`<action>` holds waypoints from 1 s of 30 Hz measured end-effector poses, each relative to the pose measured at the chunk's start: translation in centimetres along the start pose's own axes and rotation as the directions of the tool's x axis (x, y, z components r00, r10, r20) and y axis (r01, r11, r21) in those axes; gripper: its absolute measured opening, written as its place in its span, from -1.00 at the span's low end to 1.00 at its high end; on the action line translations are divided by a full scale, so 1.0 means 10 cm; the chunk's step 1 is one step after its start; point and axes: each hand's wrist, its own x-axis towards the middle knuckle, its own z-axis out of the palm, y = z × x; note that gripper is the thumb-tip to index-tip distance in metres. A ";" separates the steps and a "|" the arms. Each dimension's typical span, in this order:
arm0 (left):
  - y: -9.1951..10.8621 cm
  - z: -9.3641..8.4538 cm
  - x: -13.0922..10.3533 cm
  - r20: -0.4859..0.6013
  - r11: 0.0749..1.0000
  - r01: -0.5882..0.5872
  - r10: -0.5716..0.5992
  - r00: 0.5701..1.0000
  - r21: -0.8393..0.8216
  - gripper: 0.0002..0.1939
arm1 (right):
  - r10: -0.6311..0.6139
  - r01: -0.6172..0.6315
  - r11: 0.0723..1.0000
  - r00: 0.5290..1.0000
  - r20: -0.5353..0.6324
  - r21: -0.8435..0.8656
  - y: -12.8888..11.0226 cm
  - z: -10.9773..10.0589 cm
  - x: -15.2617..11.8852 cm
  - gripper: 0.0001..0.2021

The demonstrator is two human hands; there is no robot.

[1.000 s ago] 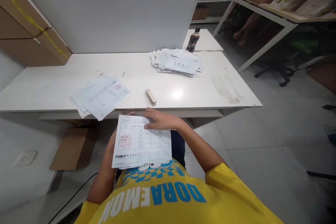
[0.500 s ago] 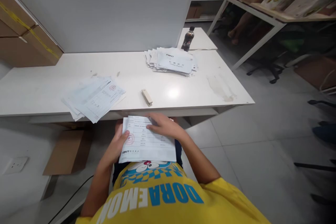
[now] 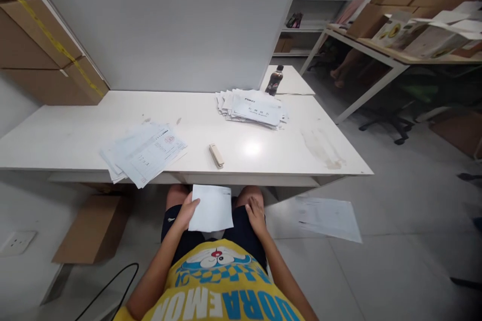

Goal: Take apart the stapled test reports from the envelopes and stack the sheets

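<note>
Seemingly midway, left hand point(image 3: 188, 211) pinches rectangular white paper point(image 3: 212, 209), right hand point(image 3: 257, 214) spread, white paper stack point(image 3: 257, 109) beyond the beige stapler point(image 3: 216, 156), loose white sheets point(image 3: 148, 156) leftward.

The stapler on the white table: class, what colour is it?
The stapler is cream, or pale beige; the head view shows it best.

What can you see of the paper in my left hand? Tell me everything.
The paper is pale, smooth-looking and roughly rectangular, with small dark print near its far right corner; the rest of its upper face looks blank. Your left hand holds it by the left edge, thumb on top, over your dark shorts and in front of the white desk. Your right hand isn't touching it. I can't tell if it's folded or several sheets.
</note>
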 end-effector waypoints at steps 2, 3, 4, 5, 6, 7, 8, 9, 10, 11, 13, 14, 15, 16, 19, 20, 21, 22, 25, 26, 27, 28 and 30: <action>-0.12 -0.04 -0.05 0.004 0.998 -0.019 0.019 1.000 0.056 -0.48 | 0.019 -0.020 1.000 0.999 0.043 0.006 0.09 0.08 -0.05 -0.45; -0.16 -0.06 -0.08 0.013 0.997 -0.018 0.017 1.000 0.077 -0.49 | -0.002 -0.001 0.999 0.997 0.082 0.038 0.10 0.08 -0.07 -0.48; -0.19 -0.07 -0.10 0.021 0.996 -0.012 0.010 1.000 0.092 -0.50 | -0.025 0.015 0.996 0.992 0.121 0.084 0.10 0.08 -0.09 -0.50; -0.21 -0.06 -0.12 0.027 0.995 -0.001 -0.002 1.000 0.103 -0.49 | -0.048 0.025 0.990 0.986 0.162 0.139 0.08 0.07 -0.11 -0.52; -0.22 -0.05 -0.14 0.035 0.994 0.012 -0.016 0.999 0.111 -0.48 | -0.067 0.028 0.981 0.978 0.198 0.192 0.06 0.06 -0.14 -0.54; -0.23 -0.03 -0.15 0.046 0.993 0.026 -0.031 0.998 0.116 -0.47 | -0.082 0.029 0.972 0.971 0.223 0.231 0.03 0.06 -0.16 -0.56; -0.24 0.00 -0.16 0.064 0.992 0.038 -0.046 0.997 0.119 -0.46 | -0.094 0.032 0.967 0.967 0.235 0.252 0.00 0.05 -0.19 -0.55; -0.24 0.03 -0.17 0.086 0.992 0.049 -0.060 0.995 0.119 -0.46 | -0.100 0.038 0.966 0.967 0.235 0.255 -0.03 0.06 -0.21 -0.52; -0.24 0.07 -0.19 0.108 0.991 0.060 -0.073 0.991 0.118 -0.45 | -0.100 0.042 0.967 0.970 0.223 0.249 -0.06 0.06 -0.23 -0.47; -0.24 0.12 -0.20 0.129 0.991 0.071 -0.086 0.988 0.118 -0.45 | -0.092 0.040 0.967 0.975 0.201 0.251 -0.08 0.07 -0.24 -0.41; -0.22 0.20 -0.25 0.165 0.990 0.094 -0.110 0.980 0.107 -0.46 | -0.048 -0.006 0.947 0.986 0.161 0.321 -0.11 0.08 -0.26 -0.28; -0.21 0.24 -0.27 0.178 0.990 0.103 -0.119 0.977 0.095 -0.46 | -0.018 -0.045 0.919 0.987 0.157 0.392 -0.14 0.07 -0.26 -0.23; -0.19 0.27 -0.29 0.187 0.990 0.111 -0.125 0.974 0.081 -0.46 | 0.008 -0.084 0.876 0.987 0.160 0.475 -0.16 0.06 -0.26 -0.20; -0.16 0.30 -0.31 0.195 0.991 0.116 -0.127 0.973 0.066 -0.47 | 0.022 -0.112 0.824 0.986 0.167 0.556 -0.19 0.03 -0.26 -0.20; -0.02 0.38 -0.32 0.202 0.992 0.089 -0.105 0.974 0.088 -0.45 | 0.025 -0.139 0.687 0.985 0.168 0.713 -0.24 -0.09 -0.27 -0.34; 0.04 0.40 -0.31 0.199 0.989 0.055 -0.082 0.977 0.141 -0.46 | 0.035 -0.137 0.654 0.988 0.151 0.744 -0.23 -0.15 -0.28 -0.39; 0.10 0.43 -0.30 0.191 0.977 0.002 -0.044 0.981 0.215 -0.47 | 0.063 -0.134 0.623 0.991 0.122 0.770 -0.20 -0.20 -0.28 -0.43; 0.17 0.46 -0.28 0.182 0.951 -0.068 0.012 0.983 0.302 -0.50 | 0.108 -0.130 0.592 0.991 0.082 0.796 -0.13 -0.26 -0.27 -0.45; 0.36 0.61 -0.20 0.198 0.781 -0.331 0.266 0.943 0.530 -0.65 | 0.361 -0.135 0.535 0.929 -0.082 0.834 0.24 -0.37 -0.20 -0.43; 0.43 0.70 -0.15 0.234 0.711 -0.419 0.349 0.908 0.564 -0.69 | 0.456 -0.163 0.533 0.882 -0.119 0.830 0.41 -0.39 -0.15 -0.43; 0.49 0.82 -0.09 0.287 0.647 -0.504 0.417 0.862 0.572 -0.73 | 0.538 -0.204 0.534 0.831 -0.143 0.821 0.60 -0.40 -0.10 -0.44; 0.55 0.97 -0.02 0.354 0.591 -0.586 0.470 0.808 0.554 -0.77 | 0.605 -0.254 0.531 0.781 -0.152 0.809 0.79 -0.41 -0.04 -0.46; 0.68 1.37 0.17 0.511 0.490 -0.730 0.522 0.683 0.476 -0.81 | 0.697 -0.359 0.502 0.707 -0.122 0.787 1.19 -0.43 0.07 -0.52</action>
